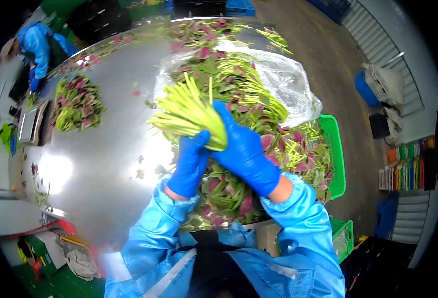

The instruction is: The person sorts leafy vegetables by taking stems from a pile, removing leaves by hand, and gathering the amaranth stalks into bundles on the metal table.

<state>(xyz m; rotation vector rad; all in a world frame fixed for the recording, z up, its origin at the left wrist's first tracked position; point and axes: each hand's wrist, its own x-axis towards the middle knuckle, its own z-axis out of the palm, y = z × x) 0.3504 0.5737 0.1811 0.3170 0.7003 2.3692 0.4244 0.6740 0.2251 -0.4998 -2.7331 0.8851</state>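
Both of my hands wear blue gloves and meet around a bundle of green stems (pixel 191 111) above the metal table. The cut stem ends fan out to the upper left. My left hand (pixel 194 161) grips the bundle from below, its thumb against the stems. On the right side, my right hand (pixel 244 151) is wrapped round the bundle. Beneath and beyond my hands lies a large heap of green and purple leafy stems (pixel 251 89), partly on clear plastic film (pixel 288 79). More leaves lie close under my wrists.
A leafy pile (pixel 78 103) lies on the metal table (pixel 99 169) at left, near a scale (pixel 28 124). A green crate (pixel 334 156) stands at the table's right edge. A person in blue (pixel 37 44) is at the far left.
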